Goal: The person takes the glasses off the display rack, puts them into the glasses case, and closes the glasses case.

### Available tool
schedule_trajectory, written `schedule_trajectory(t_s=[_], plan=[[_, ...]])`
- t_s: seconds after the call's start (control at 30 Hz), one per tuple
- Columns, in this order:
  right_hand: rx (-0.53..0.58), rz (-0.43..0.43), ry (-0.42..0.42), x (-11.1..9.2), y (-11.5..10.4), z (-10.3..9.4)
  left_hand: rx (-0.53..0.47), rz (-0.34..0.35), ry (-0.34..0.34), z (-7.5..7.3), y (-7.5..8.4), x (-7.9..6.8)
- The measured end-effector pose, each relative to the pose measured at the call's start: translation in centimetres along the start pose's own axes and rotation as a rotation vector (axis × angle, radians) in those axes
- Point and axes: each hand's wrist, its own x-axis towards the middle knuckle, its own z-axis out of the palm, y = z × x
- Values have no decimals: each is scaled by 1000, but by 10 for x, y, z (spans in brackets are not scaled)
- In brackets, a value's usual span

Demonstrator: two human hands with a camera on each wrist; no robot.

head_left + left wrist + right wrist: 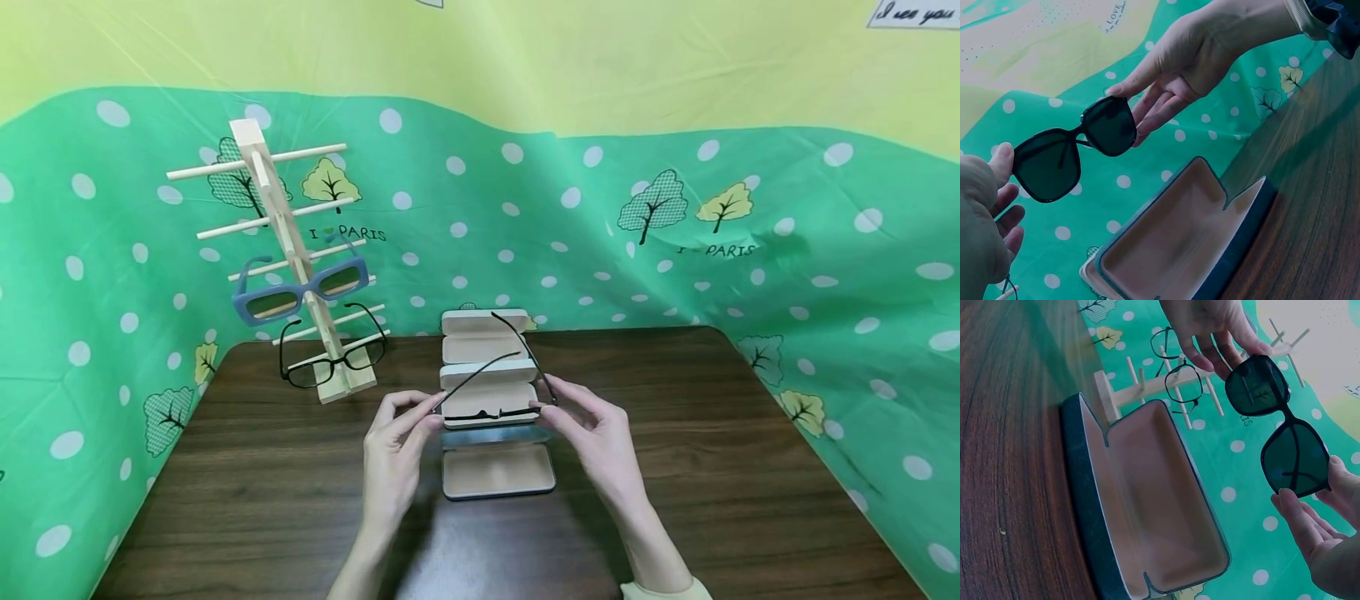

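Observation:
Both hands hold a pair of black sunglasses [482, 415] with dark lenses, one hand at each end of the frame. Its two arms are unfolded and point toward the back. My left hand [392, 457] pinches the left corner between thumb and fingers; my right hand [600, 437] pinches the right corner. In the left wrist view the dark lenses [1047, 167] face the camera. Below the sunglasses, an open glasses case [498, 471] with a dark outside and beige lining lies on the table. Its lining [1160, 494] shows bare in the right wrist view.
Two more open glasses cases, a middle one [495, 375] and a rear one [483, 348], stand in line behind. At the back left rises a wooden display rack [281, 217] bearing blue-framed sunglasses [303, 287] and black-rimmed eyeglasses [339, 362]. A green dotted cloth [465, 200] hangs behind the brown table [720, 467].

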Motion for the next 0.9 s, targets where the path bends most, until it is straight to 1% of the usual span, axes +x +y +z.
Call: schedule_trajectory(t_s=[0.13,0.4,0.5,0.7,0.9], plan=[[6,-8,0,0,0,0,-7,-13,-11,-1,-1,0],[-24,-43,-26,1,3,-2,-24,-55,-28,-2,0,2],[-52,-41,-19,1,3,-3,-34,-52,-38,-2,0,2],[-134,-39,-14,2,2,-4,-31,-23,-54,-2,-1,2],[-191,-71,-2,2,4,-5,-33,-42,-73,-2,-2,2]])
